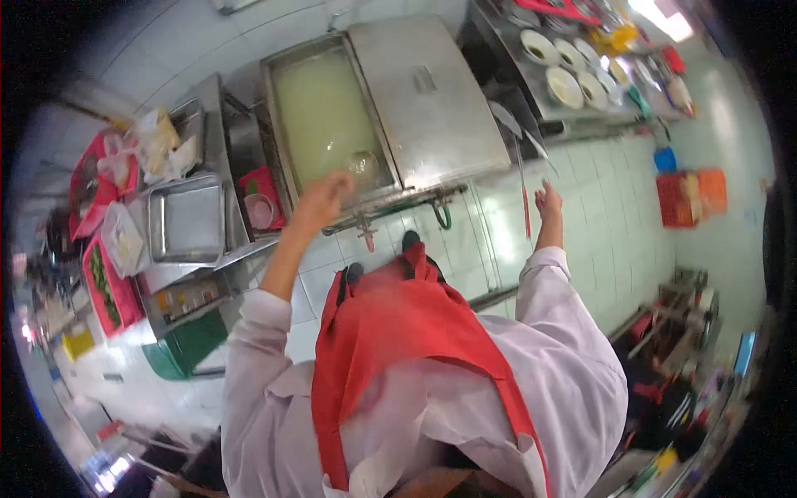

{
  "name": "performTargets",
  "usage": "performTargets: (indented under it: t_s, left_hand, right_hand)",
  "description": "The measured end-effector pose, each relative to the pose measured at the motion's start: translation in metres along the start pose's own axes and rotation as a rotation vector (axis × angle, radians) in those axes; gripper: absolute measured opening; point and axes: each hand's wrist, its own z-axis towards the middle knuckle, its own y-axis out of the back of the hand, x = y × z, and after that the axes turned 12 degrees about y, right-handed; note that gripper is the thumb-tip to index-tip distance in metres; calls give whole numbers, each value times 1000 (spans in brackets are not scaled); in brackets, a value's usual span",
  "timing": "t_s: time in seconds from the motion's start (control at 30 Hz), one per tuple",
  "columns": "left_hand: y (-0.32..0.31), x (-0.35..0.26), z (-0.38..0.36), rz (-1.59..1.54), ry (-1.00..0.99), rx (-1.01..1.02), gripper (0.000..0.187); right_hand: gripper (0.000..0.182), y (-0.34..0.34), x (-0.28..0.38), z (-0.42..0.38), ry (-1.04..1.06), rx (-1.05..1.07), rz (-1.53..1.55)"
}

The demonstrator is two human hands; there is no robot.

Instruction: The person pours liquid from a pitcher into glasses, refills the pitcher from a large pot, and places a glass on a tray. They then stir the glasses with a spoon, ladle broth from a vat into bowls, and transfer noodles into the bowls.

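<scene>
My left hand (pixel 325 201) is over the front edge of a steel vat (pixel 275 116) filled with cloudy yellow-green liquid (pixel 324 108). Its fingers are loosely bent and apart, with no object visible in them. Just beyond the fingertips, a round, shiny, see-through thing (pixel 363 166) sits in the liquid at the vat's near right corner. Out to the right, my right hand (pixel 549 202) is raised over the floor with its fingers apart. Close beside it, a long thin utensil with a red handle (pixel 526 212) hangs past the end of the steel cover (pixel 423 124).
A tap (pixel 367 232) and a green hose loop (pixel 443 216) stick out below the vat. Leftward stand a steel tray (pixel 187 220), a pink crate of greens (pixel 106 286) and a green bin (pixel 187 344). Several white bowls (pixel 564 87) fill the right counter; orange crates (pixel 693 199) lie farther right.
</scene>
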Motion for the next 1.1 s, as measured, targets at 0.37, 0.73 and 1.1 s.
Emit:
performTargets:
  t_s: [0.37, 0.73, 1.1]
  left_hand:
    - [-40, -58, -39, 67, -98, -311, 27]
    - [-63, -68, -50, 190, -120, -363, 35]
    - [-72, -68, -49, 152, -124, -411, 33]
  right_hand:
    - [42, -91, 36, 117, -14, -485, -164]
    - [27, -56, 136, 111, 518, -239, 117]
    - [14, -198, 138, -197, 1085, 963, -278]
